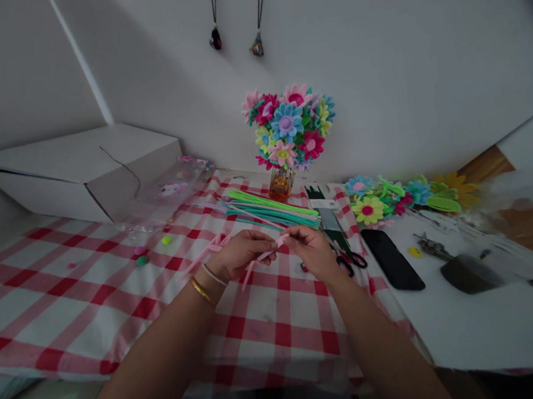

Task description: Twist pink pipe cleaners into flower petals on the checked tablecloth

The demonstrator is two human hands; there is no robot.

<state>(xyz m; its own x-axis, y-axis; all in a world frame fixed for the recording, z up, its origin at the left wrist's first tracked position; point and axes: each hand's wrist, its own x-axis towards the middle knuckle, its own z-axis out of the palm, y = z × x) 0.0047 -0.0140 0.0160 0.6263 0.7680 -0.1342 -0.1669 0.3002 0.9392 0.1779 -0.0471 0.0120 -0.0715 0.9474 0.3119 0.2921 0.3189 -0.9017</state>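
Observation:
Over the checked cloth, both hands meet on a pink pipe cleaner. My left hand, with two bands at its wrist, pinches it between thumb and fingers. My right hand grips the same pipe cleaner a little to the right, fingertips closed around a bent part of it. Just left of my left hand lie more pink pipe cleaners, bent together. Beyond the hands is a bundle of green and teal pipe cleaners. Black-handled scissors lie beside my right hand, partly hidden by it.
A glass vase of fuzzy flowers stands at the back. A white box and clear plastic bag are left. Rightward lie a black phone, loose flowers and a dark roll. Small pompoms dot the red-and-white tablecloth.

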